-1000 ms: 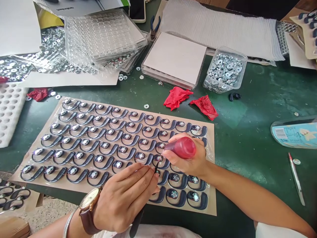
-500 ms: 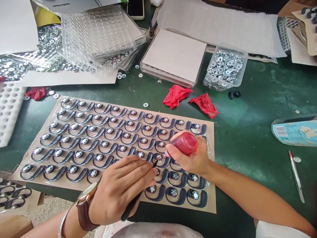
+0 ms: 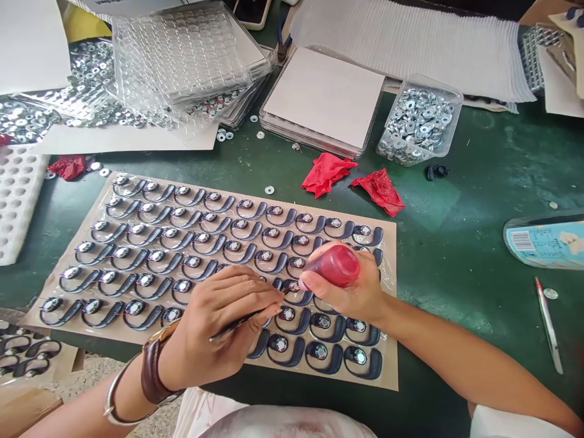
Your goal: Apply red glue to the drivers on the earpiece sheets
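Observation:
A brown card sheet (image 3: 387, 365) under clear film carries several rows of dark ear-hook parts (image 3: 150, 255) with shiny round discs. My right hand (image 3: 351, 292) is wrapped round a small red squeeze bottle (image 3: 337, 265), whose tip points left at a part in the lower middle rows. My left hand (image 3: 219, 331), with a brown-strapped watch on its wrist, pinches thin black tweezers (image 3: 237, 323), their tips close to the bottle's tip over the same part.
Two crumpled red rags (image 3: 351, 179) lie beyond the sheet. A clear tub of metal washers (image 3: 417, 125), stacked clear blister trays (image 3: 182, 55), a white foam tray (image 3: 16, 194), a pen (image 3: 547, 325) and a blue packet (image 3: 547, 243) stand around on the green table (image 3: 479, 194).
My left hand has turned and drawn back leftward, bringing the tweezers from steep to nearly flat. The bottle hand has stayed over the same spot.

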A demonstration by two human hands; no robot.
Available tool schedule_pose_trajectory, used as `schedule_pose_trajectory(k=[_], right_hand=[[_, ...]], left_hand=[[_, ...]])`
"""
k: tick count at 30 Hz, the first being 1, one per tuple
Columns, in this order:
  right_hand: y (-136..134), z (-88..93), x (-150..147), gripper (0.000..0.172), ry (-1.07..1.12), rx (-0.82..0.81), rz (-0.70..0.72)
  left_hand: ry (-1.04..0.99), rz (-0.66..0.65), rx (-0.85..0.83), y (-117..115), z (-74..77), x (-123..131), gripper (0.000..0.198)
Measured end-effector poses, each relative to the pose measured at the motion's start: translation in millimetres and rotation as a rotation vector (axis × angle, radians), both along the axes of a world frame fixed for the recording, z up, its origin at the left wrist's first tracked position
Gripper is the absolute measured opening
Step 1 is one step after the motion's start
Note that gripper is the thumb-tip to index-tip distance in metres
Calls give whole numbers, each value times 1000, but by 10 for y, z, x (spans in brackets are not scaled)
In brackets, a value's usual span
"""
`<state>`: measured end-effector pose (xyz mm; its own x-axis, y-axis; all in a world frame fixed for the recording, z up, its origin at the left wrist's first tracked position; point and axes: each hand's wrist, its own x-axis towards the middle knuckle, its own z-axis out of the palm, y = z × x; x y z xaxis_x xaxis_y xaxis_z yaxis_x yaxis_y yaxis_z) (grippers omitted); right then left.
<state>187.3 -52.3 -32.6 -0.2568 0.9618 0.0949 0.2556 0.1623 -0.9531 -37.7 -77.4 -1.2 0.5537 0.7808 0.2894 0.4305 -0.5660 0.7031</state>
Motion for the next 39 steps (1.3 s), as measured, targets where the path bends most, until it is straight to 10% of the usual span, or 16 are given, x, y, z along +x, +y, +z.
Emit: schedule_pose_trajectory(k=[7,16,27,39], right_hand=[[-13,-33,2,27,-21,256,20],[48,469,325,20,166,-197,162],[-754,10,488,19,225,-24,-93],[-782,-32,380,25,-24,415,-42]], left_hand=[[-20,84,-82,59,11,17,14],[-22,39,151,-206,-59,-13,24],[183,-253,333,-903,-86,222,29],[210,-227,363,-993,-90,340,25]])
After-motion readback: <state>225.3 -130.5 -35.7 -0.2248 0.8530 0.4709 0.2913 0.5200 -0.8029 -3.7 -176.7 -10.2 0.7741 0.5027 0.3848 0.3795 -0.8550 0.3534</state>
